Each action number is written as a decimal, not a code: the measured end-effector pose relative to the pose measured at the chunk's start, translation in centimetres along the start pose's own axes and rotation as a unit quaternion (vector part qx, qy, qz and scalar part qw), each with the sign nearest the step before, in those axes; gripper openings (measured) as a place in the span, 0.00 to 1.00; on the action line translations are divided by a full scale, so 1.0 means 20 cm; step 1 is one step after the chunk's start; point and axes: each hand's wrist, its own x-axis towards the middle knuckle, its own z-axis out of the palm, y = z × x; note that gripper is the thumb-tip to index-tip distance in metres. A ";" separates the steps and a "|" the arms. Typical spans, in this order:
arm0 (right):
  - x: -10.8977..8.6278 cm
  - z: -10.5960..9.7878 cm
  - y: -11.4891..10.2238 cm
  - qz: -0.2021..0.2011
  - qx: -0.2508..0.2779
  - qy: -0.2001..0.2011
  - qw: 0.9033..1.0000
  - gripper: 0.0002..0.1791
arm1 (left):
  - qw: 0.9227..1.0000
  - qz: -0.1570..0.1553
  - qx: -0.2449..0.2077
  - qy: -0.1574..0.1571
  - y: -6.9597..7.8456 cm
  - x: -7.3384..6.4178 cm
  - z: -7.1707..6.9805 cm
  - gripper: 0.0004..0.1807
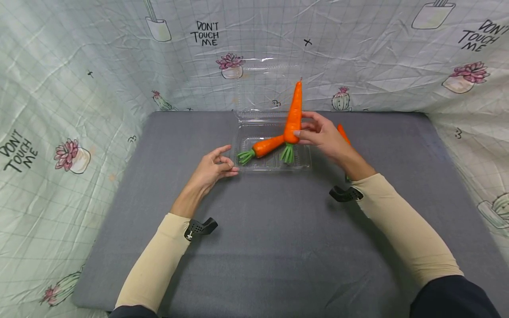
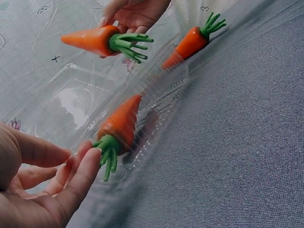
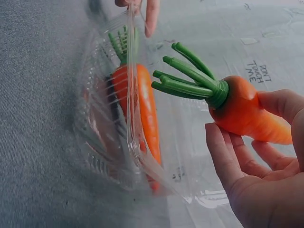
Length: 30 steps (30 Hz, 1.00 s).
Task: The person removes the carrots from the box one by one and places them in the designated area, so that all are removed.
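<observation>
My right hand (image 1: 324, 137) holds an orange carrot (image 1: 294, 112) by its thick end, raised over the clear plastic container (image 1: 272, 168). This carrot's tip points up and away, with its green stem stubs hanging toward me. A second carrot (image 1: 268, 146) lies aslant inside the container, stem end to the left. At the container's left side, my left hand (image 1: 216, 165) pinches the rim between thumb and fingers, as the left wrist view shows. The hinged lid (image 1: 262, 84) stands raised at the back.
Another carrot (image 2: 192, 42) lies on the grey tabletop (image 1: 254, 247) right of the container, partly hidden behind my right hand in the head view. A patterned sheet (image 1: 358, 53) hangs along the back and sides. Each wrist carries a black mount (image 1: 346, 193).
</observation>
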 end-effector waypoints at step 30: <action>-0.18 -0.27 -0.08 0.059 -0.043 0.022 0.997 0.39 | 1.000 -0.006 -0.007 0.000 0.02 -0.01 -0.01 0.38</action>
